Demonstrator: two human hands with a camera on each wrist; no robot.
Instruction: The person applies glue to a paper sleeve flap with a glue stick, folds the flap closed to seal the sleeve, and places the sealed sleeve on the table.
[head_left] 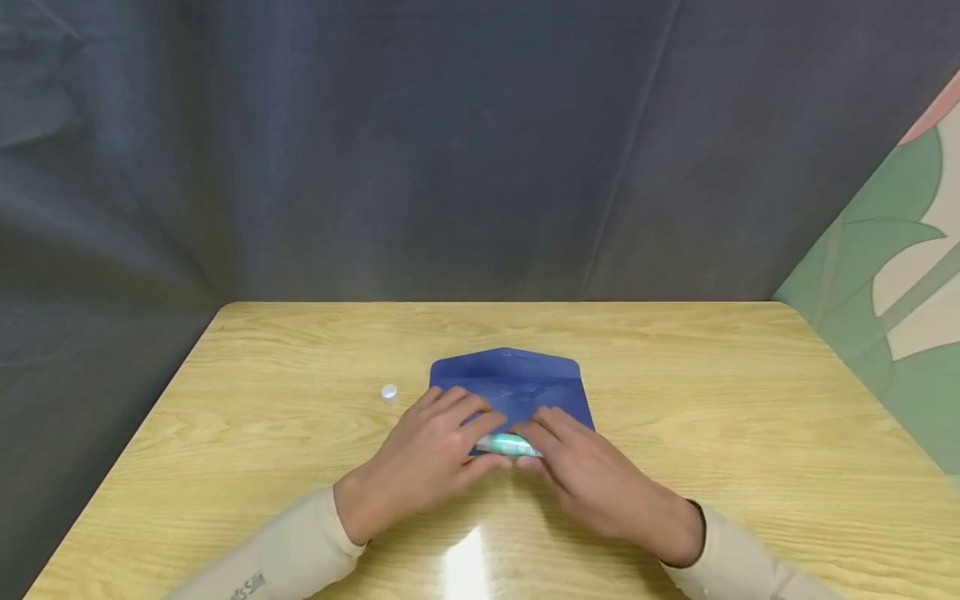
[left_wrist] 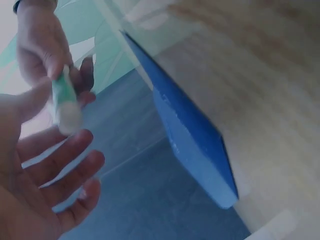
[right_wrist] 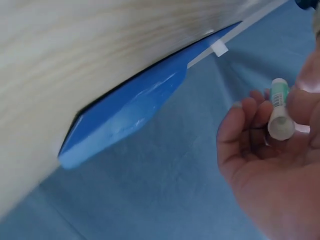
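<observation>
A small green and white tube (head_left: 508, 444) lies crosswise between the two hands, over the near edge of a blue envelope-shaped folder (head_left: 510, 396). My left hand (head_left: 423, 454) pinches its left end between thumb and fingers in the head view. At the other end my right hand (head_left: 600, 479) grips it with curled fingers and thumb. The right wrist view shows the tube (right_wrist: 278, 100) with a printed barcode and a whitish round end. In the left wrist view the tube (left_wrist: 65, 100) points toward the left palm (left_wrist: 30, 165), whose fingers are spread around its white end.
A small white cap (head_left: 389, 392) stands on the wooden table (head_left: 300, 375) to the left of the folder. A dark curtain (head_left: 480, 150) hangs behind and at the left, and a green patterned surface (head_left: 892, 275) is at the right.
</observation>
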